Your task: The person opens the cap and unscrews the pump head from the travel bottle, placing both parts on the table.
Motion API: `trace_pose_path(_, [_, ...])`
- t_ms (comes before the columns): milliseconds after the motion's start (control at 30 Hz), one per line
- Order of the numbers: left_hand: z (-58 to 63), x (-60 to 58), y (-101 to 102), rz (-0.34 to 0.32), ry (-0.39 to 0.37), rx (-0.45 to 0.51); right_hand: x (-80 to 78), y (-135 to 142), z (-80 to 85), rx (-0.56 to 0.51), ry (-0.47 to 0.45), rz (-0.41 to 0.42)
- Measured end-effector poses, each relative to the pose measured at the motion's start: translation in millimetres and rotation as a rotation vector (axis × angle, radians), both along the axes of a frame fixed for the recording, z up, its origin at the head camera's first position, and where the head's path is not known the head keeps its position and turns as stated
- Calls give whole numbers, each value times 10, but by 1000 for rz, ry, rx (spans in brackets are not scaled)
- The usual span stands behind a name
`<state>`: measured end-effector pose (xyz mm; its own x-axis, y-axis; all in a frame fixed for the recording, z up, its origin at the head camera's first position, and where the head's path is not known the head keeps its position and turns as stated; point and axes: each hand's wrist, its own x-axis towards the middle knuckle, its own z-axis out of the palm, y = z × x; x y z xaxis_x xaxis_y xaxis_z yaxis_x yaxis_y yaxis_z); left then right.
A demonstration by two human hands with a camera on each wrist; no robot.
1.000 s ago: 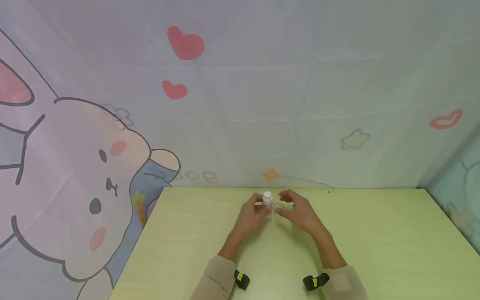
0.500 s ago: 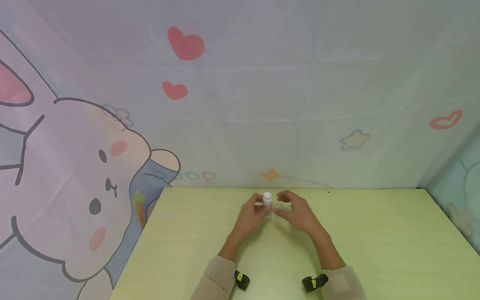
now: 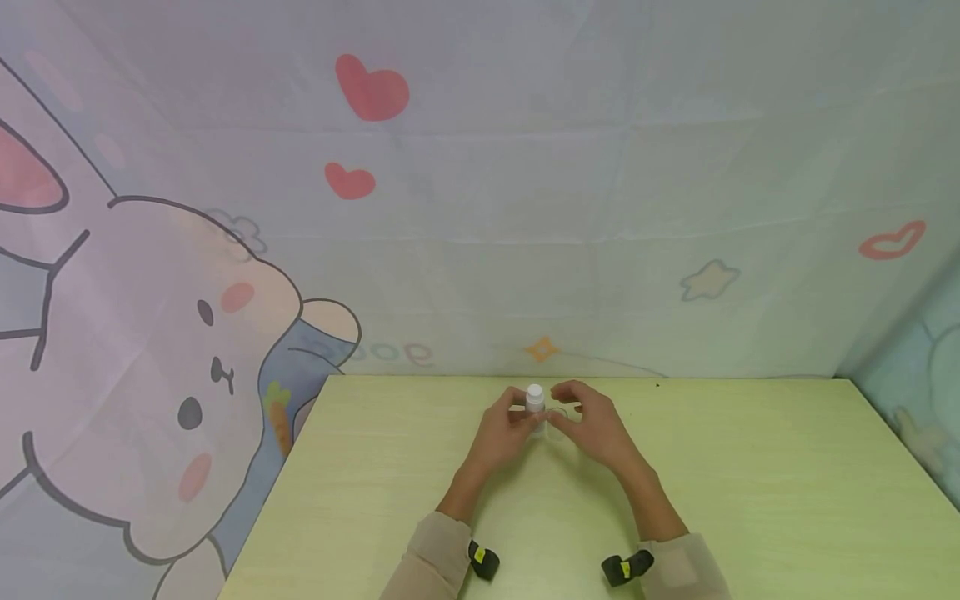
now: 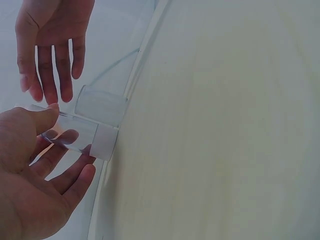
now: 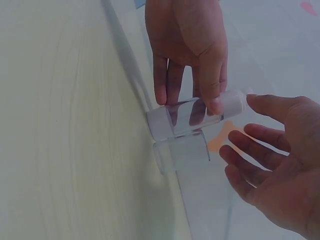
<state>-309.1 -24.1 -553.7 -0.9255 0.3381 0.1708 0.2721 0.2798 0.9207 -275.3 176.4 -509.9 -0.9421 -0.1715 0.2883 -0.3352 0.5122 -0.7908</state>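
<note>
Upright on the table stands a small bottle point(image 3: 535, 395) with a clear middle, a white top and a white base. My left hand point(image 3: 500, 430) grips its clear body point(image 5: 195, 116), thumb on the near side and fingers behind. Right beside the bottle is a clear cylinder point(image 5: 184, 152), a cup or cover, whose rim point(image 3: 559, 411) is partly hidden by my right hand in the head view. My right hand point(image 3: 597, 423) is close by, its fingers loosely spread. In the right wrist view its thumb tip is right at the bottle's white top; nothing is in its grasp.
The pale yellow-green table point(image 3: 750, 475) has its back edge just behind the bottle, against a hanging cloth point(image 3: 525, 208) printed with a rabbit and hearts. A black wrist strap point(image 3: 483, 560) is on each sleeved forearm.
My right hand has shifted slightly left towards the bottle's top, now covering more of the clear cylinder. The left hand and the bottle stay in place.
</note>
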Motion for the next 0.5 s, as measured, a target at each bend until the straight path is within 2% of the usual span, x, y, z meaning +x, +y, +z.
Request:
trace_pose_path(200, [-15, -12, 2, 2, -8, 2, -7, -21, 2, -54, 25, -11])
trace_pose_path(500, [-17, -15, 0, 3, -6, -1, -23, -51, -26, -82, 42, -18])
